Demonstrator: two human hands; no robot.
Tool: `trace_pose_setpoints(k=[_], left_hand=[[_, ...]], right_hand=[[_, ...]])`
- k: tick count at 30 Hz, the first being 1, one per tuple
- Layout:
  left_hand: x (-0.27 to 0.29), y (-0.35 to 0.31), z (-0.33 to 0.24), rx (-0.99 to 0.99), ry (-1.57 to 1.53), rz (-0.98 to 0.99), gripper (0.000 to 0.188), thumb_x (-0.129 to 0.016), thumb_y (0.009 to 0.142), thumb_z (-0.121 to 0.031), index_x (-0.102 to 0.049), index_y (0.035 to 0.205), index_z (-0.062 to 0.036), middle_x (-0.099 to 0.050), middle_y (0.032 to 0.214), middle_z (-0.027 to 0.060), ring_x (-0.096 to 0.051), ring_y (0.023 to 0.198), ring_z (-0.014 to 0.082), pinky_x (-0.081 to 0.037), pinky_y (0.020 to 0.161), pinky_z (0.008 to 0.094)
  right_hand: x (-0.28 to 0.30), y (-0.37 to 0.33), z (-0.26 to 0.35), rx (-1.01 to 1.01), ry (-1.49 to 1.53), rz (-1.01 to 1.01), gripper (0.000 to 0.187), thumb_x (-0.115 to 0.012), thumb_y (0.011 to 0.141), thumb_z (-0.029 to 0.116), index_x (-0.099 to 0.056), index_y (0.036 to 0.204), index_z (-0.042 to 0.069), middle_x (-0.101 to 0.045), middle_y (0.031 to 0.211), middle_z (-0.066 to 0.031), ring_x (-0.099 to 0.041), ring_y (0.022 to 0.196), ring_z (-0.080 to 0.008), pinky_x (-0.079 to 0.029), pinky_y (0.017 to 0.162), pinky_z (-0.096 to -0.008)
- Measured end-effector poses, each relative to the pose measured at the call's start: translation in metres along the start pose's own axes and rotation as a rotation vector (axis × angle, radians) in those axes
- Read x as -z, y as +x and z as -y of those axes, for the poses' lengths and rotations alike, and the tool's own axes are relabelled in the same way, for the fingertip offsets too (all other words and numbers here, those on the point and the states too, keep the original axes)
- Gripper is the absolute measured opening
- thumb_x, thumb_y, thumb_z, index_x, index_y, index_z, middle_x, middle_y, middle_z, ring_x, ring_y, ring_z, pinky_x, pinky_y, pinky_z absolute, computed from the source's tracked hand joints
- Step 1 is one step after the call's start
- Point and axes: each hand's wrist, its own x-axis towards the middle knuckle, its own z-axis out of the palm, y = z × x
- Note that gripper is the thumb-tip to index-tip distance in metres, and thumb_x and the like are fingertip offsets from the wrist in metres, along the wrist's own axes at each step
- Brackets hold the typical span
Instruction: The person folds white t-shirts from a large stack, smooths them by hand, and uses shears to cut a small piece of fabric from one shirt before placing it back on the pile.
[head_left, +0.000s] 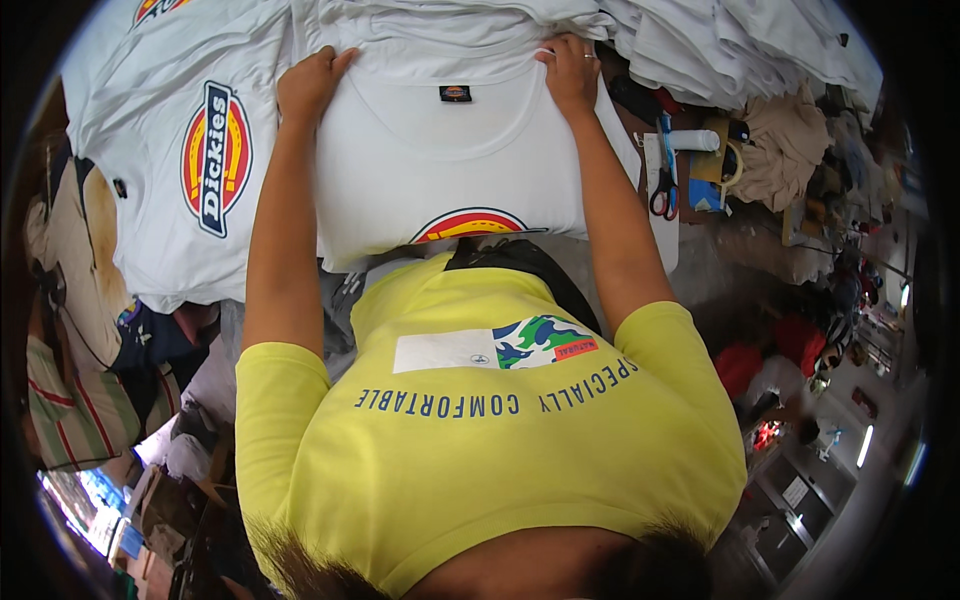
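A white T-shirt point(430, 180) lies spread in front of me, its round neckline toward the far side and a small black label inside the neck. Part of a red and yellow print shows at its near edge, close to my body. My left hand point(312, 85) grips the shirt at its far left shoulder, thumb pointing inward. At the far right shoulder, my right hand point(570, 78) has its fingers bent over the fabric, a ring on one finger. The fingertips of both hands are partly hidden.
Left of it lies another white T-shirt point(150, 180) with a colourful emblem. White garments point(730, 45) are piled at the far right. Scissors point(663, 190), a white roll point(693, 140), a tape roll point(735, 168) and beige cloth point(785, 140) are on the right. A striped bag point(85, 410) is at the left.
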Motion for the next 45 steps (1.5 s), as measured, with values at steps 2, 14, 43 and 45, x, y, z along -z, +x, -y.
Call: trace_pose_setpoints(k=[2, 14, 43, 45], left_hand=[[-0.005, -0.002, -0.001, -0.002, -0.007, -0.038, 0.050, -0.044, 0.083, -0.055, -0.055, 0.073, -0.0076, -0.061, 0.065, 0.0111, -0.059, 0.064, 0.0299, -0.044, 0.056, 0.0401], [0.036, -0.189, -0.005, 0.223, -0.536, -0.601, 0.019, -0.055, 0.084, -0.013, -0.054, 0.095, 0.0021, -0.054, 0.089, 0.0151, -0.050, 0.085, 0.0285, -0.039, 0.077, 0.0345], [-0.016, -0.355, -0.007, 0.690, -1.008, -0.370, 0.018, -0.066, 0.074, -0.002, -0.055, 0.088, -0.0042, -0.055, 0.078, 0.0007, -0.052, 0.067, 0.0070, -0.043, 0.059, 0.0223], [-0.005, -0.361, -0.018, 0.516, -0.752, -0.311, 0.025, -0.065, 0.068, 0.003, -0.056, 0.090, -0.0041, -0.054, 0.078, 0.0053, -0.055, 0.068, 0.0160, -0.045, 0.059, 0.0295]], right_hand=[[0.000, 0.000, 0.004, 0.020, -0.068, 0.008, 0.021, -0.062, 0.075, 0.031, -0.061, 0.089, 0.015, -0.055, 0.095, 0.0024, -0.049, 0.096, -0.0204, -0.036, 0.079, -0.0409], [0.014, -0.016, 0.041, 0.136, -0.108, -0.216, 0.015, -0.053, 0.081, 0.014, -0.060, 0.095, 0.016, -0.056, 0.099, -0.0016, -0.050, 0.100, -0.0207, -0.033, 0.083, -0.0426], [-0.024, 0.034, 0.276, 0.508, 0.280, 0.450, 0.025, -0.053, 0.064, 0.007, -0.066, 0.084, 0.016, -0.059, 0.089, -0.0013, -0.050, 0.094, -0.0216, -0.030, 0.082, -0.0453], [-0.018, 0.027, 0.251, 0.420, 0.505, 0.213, 0.021, -0.051, 0.062, 0.002, -0.067, 0.070, 0.012, -0.058, 0.083, -0.0027, -0.051, 0.088, -0.0238, -0.033, 0.080, -0.0436]])
